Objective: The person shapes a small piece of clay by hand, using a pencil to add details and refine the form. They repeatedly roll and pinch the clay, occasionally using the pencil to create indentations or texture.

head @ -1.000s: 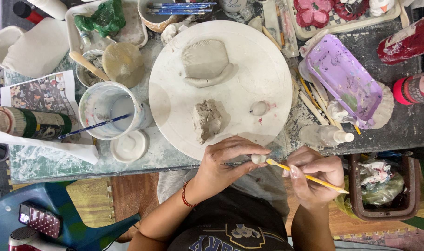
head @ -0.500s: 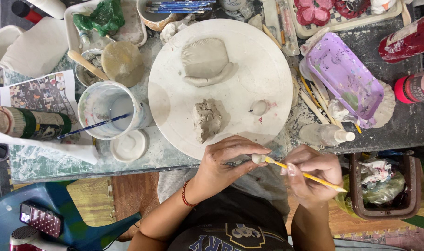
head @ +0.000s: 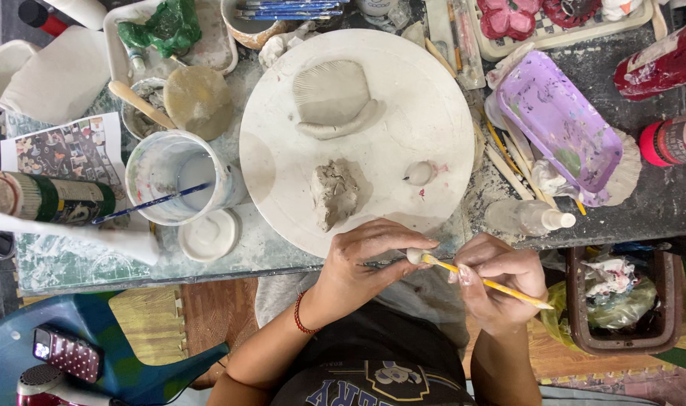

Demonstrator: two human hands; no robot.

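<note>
We pinch a small clay bead (head: 414,256) in our left hand (head: 365,263), right hand (head: 501,282) closed on the yellow tool (head: 486,282); another ball (head: 418,174) sits finished at three o'clock of the raw clay lump (head: 334,193), unshaped.

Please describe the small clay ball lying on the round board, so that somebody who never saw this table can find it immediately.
Start at the big round white board in the middle of the table. Near its right edge lies the small clay ball, beside a faint pink stain. Unlike the rough clay lump to its left and the flat ribbed clay slab above, it is smooth, round and much smaller.
</note>
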